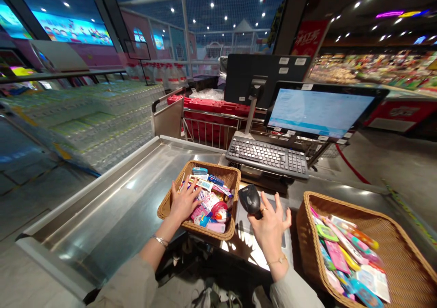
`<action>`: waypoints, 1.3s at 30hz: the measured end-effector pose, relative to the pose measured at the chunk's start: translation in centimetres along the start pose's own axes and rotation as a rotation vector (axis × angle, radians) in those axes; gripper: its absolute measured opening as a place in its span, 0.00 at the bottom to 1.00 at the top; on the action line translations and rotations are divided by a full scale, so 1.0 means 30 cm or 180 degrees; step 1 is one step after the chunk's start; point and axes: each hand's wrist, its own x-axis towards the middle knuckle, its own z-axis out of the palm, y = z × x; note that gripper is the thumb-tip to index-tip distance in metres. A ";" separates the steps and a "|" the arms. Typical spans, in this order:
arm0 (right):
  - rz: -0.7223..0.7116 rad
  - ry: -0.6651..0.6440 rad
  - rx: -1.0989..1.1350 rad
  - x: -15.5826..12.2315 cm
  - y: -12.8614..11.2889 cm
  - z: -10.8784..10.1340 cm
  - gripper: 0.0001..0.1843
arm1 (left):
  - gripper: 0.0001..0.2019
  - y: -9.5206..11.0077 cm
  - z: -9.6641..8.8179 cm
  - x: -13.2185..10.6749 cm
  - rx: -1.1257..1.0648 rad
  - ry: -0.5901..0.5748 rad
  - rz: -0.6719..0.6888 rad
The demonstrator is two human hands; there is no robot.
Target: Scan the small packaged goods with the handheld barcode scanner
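Observation:
My left hand [186,202] lies over the small packaged goods [208,203] in a wicker basket [235,174], its fingers spread on top of them. Between that basket and my right hand [269,224] is a black barcode scanner [250,199]. The thumb and forefinger of my right hand meet at the scanner's lower end, while the other fingers stick out loosely. Part of the scanner's handle is hidden by the hand. The goods are mixed: a blue pack, pink packs and a round red-and-white item.
A larger wicker basket [403,235] on the right holds several colourful items. Behind the scanner are a black keyboard [269,155] and a lit monitor [317,110]. The steel counter [112,199] has a raised rim at left. A metal cart [208,126] stands beyond.

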 end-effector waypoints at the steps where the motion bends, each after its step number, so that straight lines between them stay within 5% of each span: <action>1: -0.0001 -0.0010 -0.0004 0.000 0.000 0.002 0.14 | 0.20 -0.005 0.000 0.000 0.0021 -0.0025 0.0016; 14: -0.0010 -0.0017 0.0009 0.004 -0.008 0.018 0.14 | 0.04 -0.030 -0.004 0.017 0.0019 -0.0285 0.0267; 39: 0.0046 0.0080 -0.0043 0.010 0.018 0.017 0.14 | 0.07 -0.066 0.028 0.061 -0.0214 -0.0418 0.0289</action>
